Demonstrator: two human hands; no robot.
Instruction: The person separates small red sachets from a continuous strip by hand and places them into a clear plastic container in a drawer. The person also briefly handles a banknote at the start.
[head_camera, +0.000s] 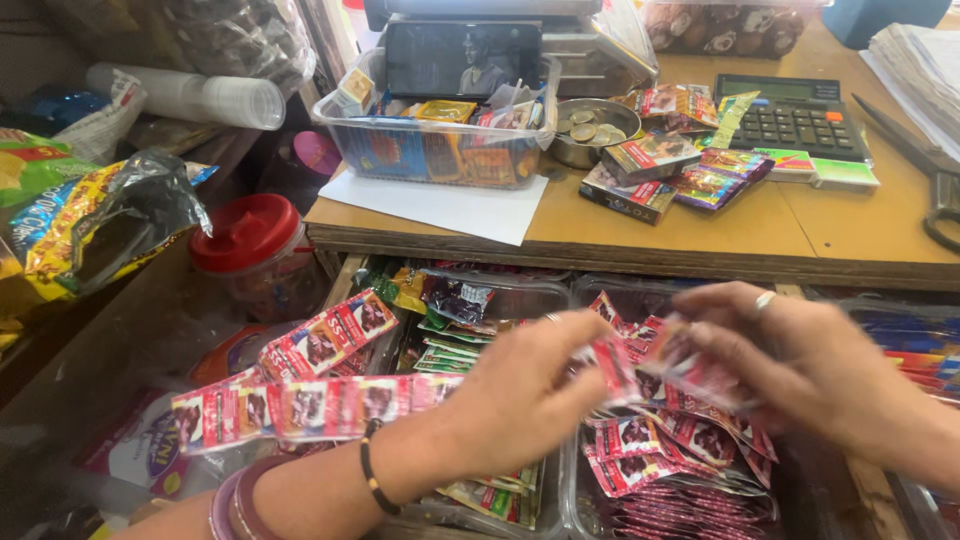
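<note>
Both hands, the left hand (520, 385) and right hand (800, 365), have fingers clamped on a red sachet strip (650, 365) above the drawer tray (570, 500); better gripping close beside the perforation, I'd judge.

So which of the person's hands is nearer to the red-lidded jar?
Left. The left hand is toward the middle of the picture, right of the red-lidded jar; the right hand is farther right, beyond the left.
</note>
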